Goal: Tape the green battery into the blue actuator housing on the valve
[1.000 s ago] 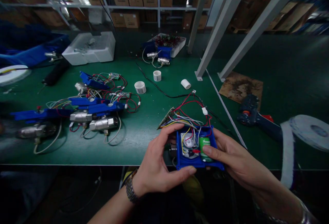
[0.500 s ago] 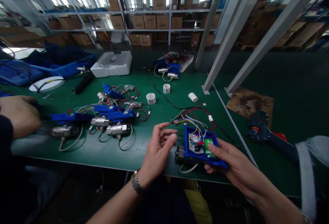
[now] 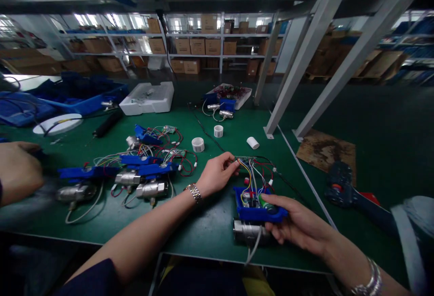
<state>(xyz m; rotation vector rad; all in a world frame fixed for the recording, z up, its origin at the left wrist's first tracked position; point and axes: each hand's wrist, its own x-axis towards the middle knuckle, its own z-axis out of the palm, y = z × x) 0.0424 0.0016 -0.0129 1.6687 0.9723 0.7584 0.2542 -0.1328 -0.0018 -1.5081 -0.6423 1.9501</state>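
My right hand (image 3: pixel 298 228) grips a blue plastic housing (image 3: pixel 259 207) with a green battery, coloured wires and a metal valve body (image 3: pixel 247 232) under it, resting at the green table's front edge. My left hand (image 3: pixel 217 174), a metal watch on its wrist, reaches forward and pinches the small circuit board (image 3: pixel 246 159) at the far end of the housing's wires. The fingers close on the board's left end.
Several similar blue-and-metal units (image 3: pixel 142 174) with wire tangles lie left of centre. Tape rolls (image 3: pixel 198 144), a white foam box (image 3: pixel 147 97) and a blue bin (image 3: pixel 81 97) stand farther back. Another person's hand (image 3: pixel 16 171) is at the left edge. A blue tool (image 3: pixel 342 187) lies right.
My left hand let go of the housing and reached forward to the circuit board. The housing came down onto the table in my right hand. The view tilted upward.
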